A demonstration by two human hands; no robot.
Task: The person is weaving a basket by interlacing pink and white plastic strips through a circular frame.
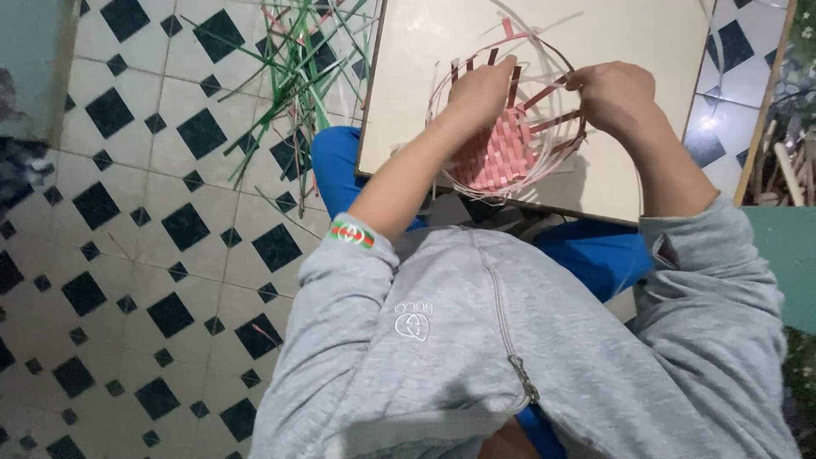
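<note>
Pink woven basket (507, 140) between both hands.

Soft, even daylight fills the head view, bright enough that the pale bench (595, 51) top looks slightly washed out, with no hard glare. Shadows are faint and diffuse, the clearest a dim one beneath the bench edge and over the tiled floor (127, 255) at lower left. Focus is fairly sharp at centre, while the wide lens bends and softens the edges.

Grey zip-up hoodie (476, 340), striped cuff (352, 234), blue trousers (336, 161).
</note>
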